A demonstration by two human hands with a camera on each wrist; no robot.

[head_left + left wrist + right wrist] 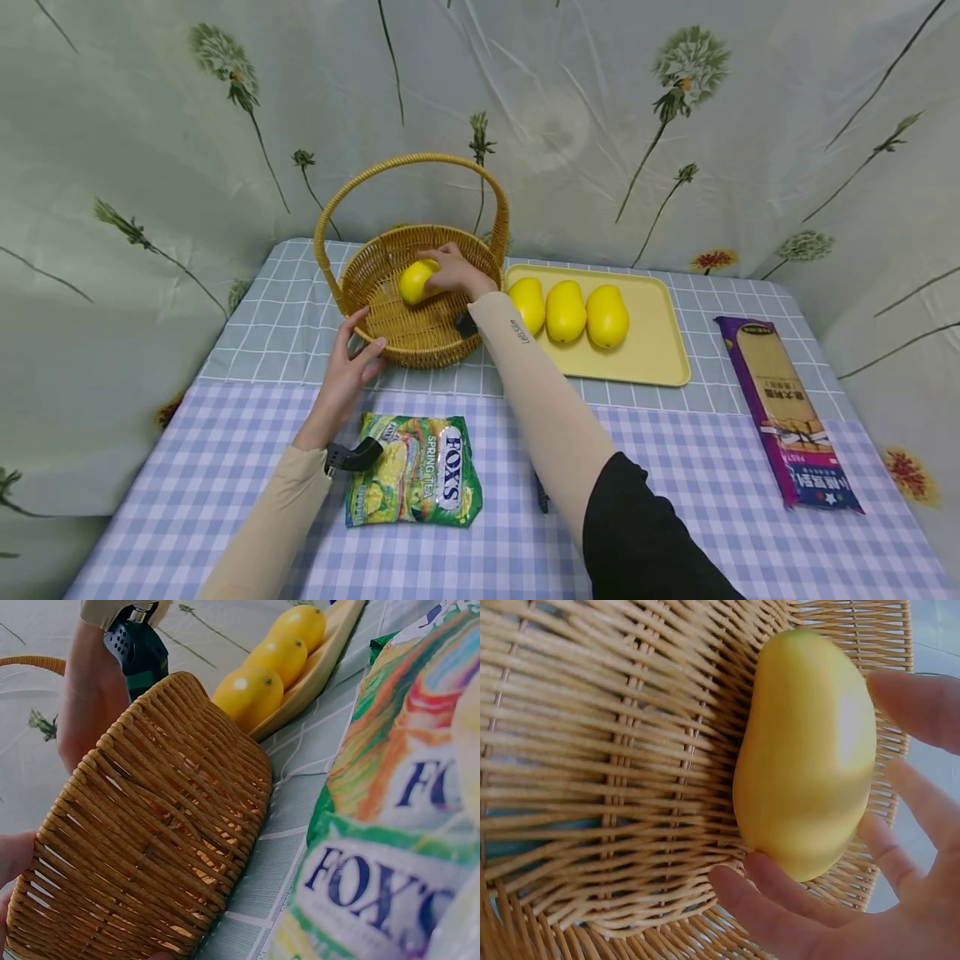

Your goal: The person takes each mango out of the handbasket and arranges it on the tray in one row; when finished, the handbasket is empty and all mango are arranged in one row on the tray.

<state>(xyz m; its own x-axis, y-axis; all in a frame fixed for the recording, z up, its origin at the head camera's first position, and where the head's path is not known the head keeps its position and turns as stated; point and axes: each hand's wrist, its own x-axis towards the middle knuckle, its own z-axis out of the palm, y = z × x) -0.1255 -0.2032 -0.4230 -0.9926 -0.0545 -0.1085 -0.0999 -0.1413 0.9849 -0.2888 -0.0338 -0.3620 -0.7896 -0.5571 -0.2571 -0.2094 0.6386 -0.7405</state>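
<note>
In the head view my right hand (456, 273) reaches into the brown wicker basket (412, 357). It holds a yellow mango (415, 282), the thumb and fingers spread round its sides. Up close in the right wrist view, the mango (806, 750) lies against the basket's woven wall, fingertips at its edge and lower end. My left hand (347, 367) touches the basket's near left side, fingers fairly straight at the rim and outer wall. Only bits of that hand show at the border of the left wrist view, beside the basket (150, 810).
Right of the basket, a yellow tray (651, 333) carries three more mangoes (566, 312). A green Fox's candy bag (416, 471) lies in front, close to my left wrist. A purple pasta packet (787, 412) lies far right. The basket's tall handle (420, 158) arches above my right hand.
</note>
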